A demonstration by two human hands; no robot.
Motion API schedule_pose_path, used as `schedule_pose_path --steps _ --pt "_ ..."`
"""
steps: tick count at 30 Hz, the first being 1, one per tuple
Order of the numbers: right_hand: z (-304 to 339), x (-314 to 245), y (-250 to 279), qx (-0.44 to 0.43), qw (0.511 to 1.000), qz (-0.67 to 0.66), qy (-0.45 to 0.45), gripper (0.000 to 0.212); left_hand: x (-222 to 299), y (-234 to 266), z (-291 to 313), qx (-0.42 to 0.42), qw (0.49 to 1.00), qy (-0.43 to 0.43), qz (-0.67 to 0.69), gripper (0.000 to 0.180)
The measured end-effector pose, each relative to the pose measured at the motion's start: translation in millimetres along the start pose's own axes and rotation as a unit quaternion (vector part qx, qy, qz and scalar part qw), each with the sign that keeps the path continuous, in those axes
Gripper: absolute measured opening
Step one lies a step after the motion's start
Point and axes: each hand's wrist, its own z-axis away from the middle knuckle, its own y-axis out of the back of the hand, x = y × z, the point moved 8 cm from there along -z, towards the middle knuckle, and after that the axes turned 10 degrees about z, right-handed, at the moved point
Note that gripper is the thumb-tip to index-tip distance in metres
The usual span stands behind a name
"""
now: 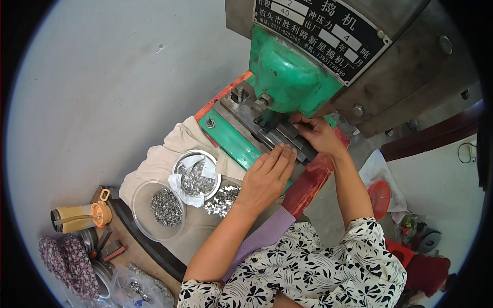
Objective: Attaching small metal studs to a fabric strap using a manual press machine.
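Note:
My left hand (268, 177) lies with its fingers stretched out together, fingertips resting on the near part of a dark metal die (286, 137) bolted under a green punch press head (292, 74). At the die's right side is my right hand (321, 134). Its fingers are bent, with the tips close to the punch; what they pinch is too small or hidden to make out. Left of my left hand sits a loose pile of shiny small metal pieces (222, 201). Beside it stands a steel bowl (217, 186), lined with white plastic and holding thin metal bits.
A clear plastic tub (137, 218) of small metal parts stands on beige cloth (154, 161). Further left, a bench holds a yellow bottle (82, 216), floral cloth (69, 264) and plastic bag (136, 285). A red basin (379, 200) and another person (426, 272) are at right.

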Motion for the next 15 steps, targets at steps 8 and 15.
schedule_pose_path --steps 8,15 --pt "-5 21 -8 -0.035 0.998 0.031 -0.044 0.014 1 1 1 0.017 0.999 -0.023 -0.017 0.044" --pt "-4 9 -14 -0.02 1.0 -0.003 -0.02 0.017 -2 -1 3 0.021 1.0 -0.019 0.0 0.044"
